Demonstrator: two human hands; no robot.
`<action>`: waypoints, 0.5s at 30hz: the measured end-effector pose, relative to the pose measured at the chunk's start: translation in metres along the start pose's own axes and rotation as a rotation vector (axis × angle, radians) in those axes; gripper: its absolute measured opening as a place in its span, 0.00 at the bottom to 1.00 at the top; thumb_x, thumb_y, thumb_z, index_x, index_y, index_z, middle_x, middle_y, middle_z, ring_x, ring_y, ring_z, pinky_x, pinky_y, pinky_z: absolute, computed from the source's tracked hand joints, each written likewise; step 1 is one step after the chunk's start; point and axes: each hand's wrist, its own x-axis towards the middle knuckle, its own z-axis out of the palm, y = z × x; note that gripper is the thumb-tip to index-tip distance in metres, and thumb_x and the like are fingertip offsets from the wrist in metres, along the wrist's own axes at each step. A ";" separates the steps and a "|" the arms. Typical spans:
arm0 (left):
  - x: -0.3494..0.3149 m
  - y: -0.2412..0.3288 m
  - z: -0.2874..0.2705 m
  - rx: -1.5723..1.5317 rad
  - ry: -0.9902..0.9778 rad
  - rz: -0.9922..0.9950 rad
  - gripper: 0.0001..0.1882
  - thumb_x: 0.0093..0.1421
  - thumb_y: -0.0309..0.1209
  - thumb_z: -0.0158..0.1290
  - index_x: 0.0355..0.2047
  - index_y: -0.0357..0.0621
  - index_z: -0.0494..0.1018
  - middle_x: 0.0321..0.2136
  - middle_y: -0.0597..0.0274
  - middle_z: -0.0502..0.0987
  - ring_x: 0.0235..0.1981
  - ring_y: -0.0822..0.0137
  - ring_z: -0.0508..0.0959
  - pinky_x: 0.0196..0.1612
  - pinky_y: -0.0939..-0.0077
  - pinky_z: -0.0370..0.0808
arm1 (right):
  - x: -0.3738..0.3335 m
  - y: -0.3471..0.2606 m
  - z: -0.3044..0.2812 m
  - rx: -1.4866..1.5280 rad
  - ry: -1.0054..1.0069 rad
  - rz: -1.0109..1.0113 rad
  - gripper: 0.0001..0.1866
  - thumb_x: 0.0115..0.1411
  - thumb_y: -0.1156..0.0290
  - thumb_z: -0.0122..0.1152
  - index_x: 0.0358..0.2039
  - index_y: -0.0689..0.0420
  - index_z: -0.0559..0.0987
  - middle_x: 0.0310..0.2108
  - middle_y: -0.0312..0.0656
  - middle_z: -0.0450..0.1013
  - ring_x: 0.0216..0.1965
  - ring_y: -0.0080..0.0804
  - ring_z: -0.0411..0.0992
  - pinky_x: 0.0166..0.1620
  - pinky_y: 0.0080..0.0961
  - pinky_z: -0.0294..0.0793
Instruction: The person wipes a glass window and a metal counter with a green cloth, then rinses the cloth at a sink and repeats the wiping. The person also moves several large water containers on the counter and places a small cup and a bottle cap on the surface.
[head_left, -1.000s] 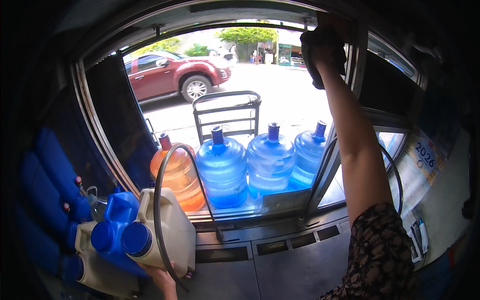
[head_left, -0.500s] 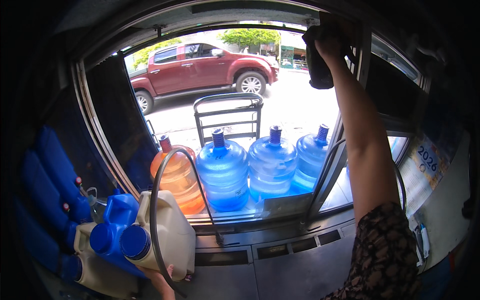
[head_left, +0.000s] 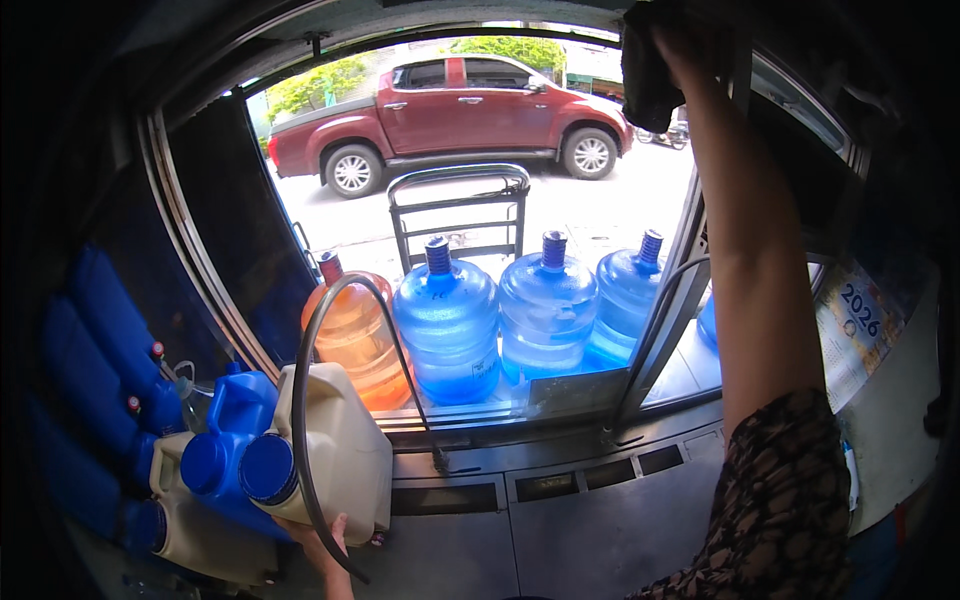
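My right hand point(head_left: 692, 48) is raised to the top right of the window frame, closed on a dark cloth point(head_left: 648, 82) that hangs down over the glass edge. Low on the left, my left hand point(head_left: 318, 548) grips the underside of a tilted beige jug point(head_left: 352, 455) with a blue cap; some of its fingers are hidden beneath the jug. A grey hose point(head_left: 303, 415) arches in front of that jug. Beside it lean a blue jug point(head_left: 238, 425) and another beige jug point(head_left: 205, 525), also blue-capped.
Past the window sill stand an orange water bottle point(head_left: 360, 345) and several blue water bottles point(head_left: 446, 325). A hand truck point(head_left: 460, 205) is behind them. A metal counter point(head_left: 600, 535) with slots runs below. A calendar point(head_left: 858, 325) hangs at right. Outside is a red pickup point(head_left: 450, 115).
My right hand and the cloth have moved slightly up and to the right. My left hand stays at the jug. Outside, the pickup has moved to the right.
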 end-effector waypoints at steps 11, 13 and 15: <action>0.000 0.026 -0.012 0.007 -0.041 -0.080 0.68 0.42 0.35 0.70 0.68 0.36 0.29 0.68 0.36 0.40 0.67 0.43 0.52 0.65 0.60 0.56 | -0.375 -0.083 0.022 0.036 -0.226 0.536 0.30 0.60 0.52 0.46 0.60 0.53 0.65 0.59 0.52 0.62 0.59 0.51 0.62 0.60 0.51 0.60; -0.002 0.031 -0.016 0.014 -0.040 -0.071 0.68 0.43 0.36 0.70 0.68 0.36 0.29 0.68 0.36 0.40 0.67 0.43 0.52 0.65 0.60 0.55 | -0.422 -0.064 0.035 -0.162 -0.647 0.778 0.30 0.61 0.52 0.46 0.61 0.53 0.65 0.60 0.52 0.62 0.60 0.51 0.61 0.59 0.51 0.61; -0.001 0.037 -0.017 -0.061 -0.047 -0.135 0.67 0.43 0.37 0.70 0.68 0.36 0.29 0.68 0.37 0.40 0.68 0.44 0.51 0.66 0.61 0.54 | -0.416 -0.036 0.056 -0.264 -0.761 0.901 0.30 0.61 0.52 0.46 0.61 0.53 0.65 0.61 0.51 0.61 0.60 0.51 0.61 0.59 0.52 0.61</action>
